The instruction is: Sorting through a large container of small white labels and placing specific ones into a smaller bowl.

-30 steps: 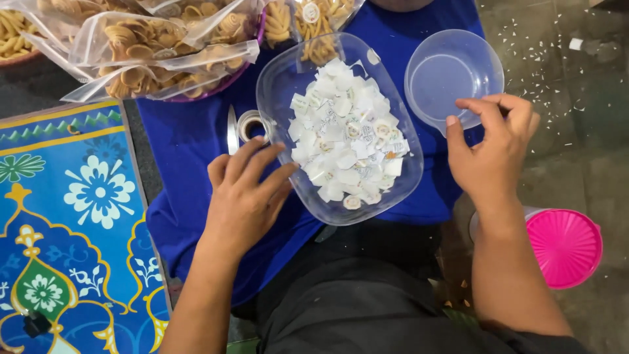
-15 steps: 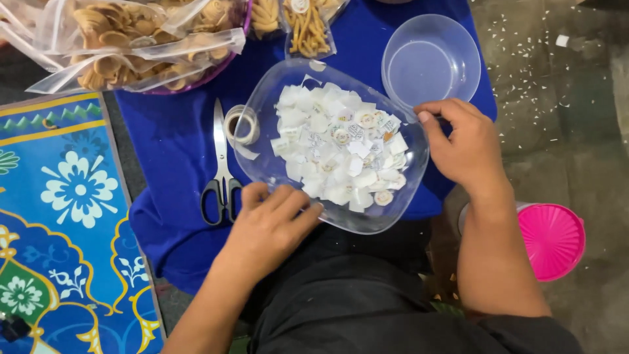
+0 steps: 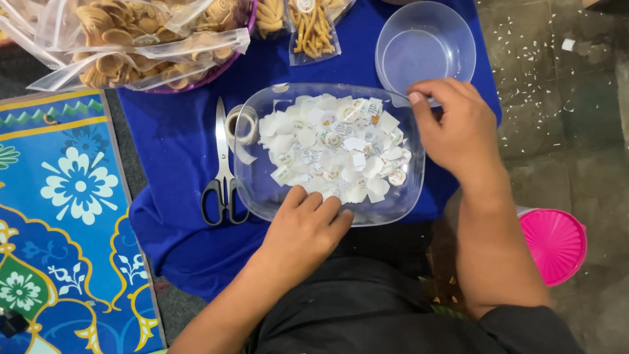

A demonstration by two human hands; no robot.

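So there's a blue cloth (image 3: 177, 164) spread over the floor (image 3: 563, 131), with scissors (image 3: 223, 167), a tape roll (image 3: 243, 124), a clear container (image 3: 262, 190), round lid (image 3: 424, 49) and snack bags (image 3: 124, 39) on it.
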